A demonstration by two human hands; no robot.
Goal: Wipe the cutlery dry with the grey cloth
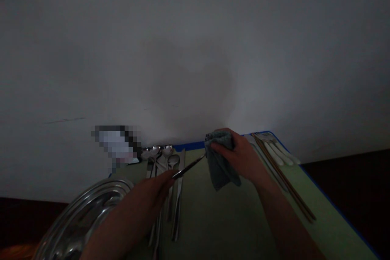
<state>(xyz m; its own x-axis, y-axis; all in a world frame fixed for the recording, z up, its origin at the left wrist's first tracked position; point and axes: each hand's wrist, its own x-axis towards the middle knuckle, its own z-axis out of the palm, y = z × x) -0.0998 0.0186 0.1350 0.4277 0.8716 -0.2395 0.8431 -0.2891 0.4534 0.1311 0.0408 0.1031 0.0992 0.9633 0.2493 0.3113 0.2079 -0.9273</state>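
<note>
My left hand [152, 193] is closed around the handle of a piece of metal cutlery [190, 166], which slants up to the right. A grey-blue cloth [221, 162] covers the far end of that cutlery, so its kind is hidden. My right hand [240, 152] pinches the cloth around it, and the cloth's lower part hangs down. Below and beside my left hand lie several metal spoons [156, 152] and a table knife [176, 211]. To the right of my right hand are wooden chopsticks [292, 193] and white-handled cutlery [277, 155].
A shiny metal basin [61, 227] stands at the lower left, partly behind my left forearm. The green table mat [207, 219] has a blue edge and meets a pale wall [195, 48]. A blurred-out object [117, 144] is at the back left.
</note>
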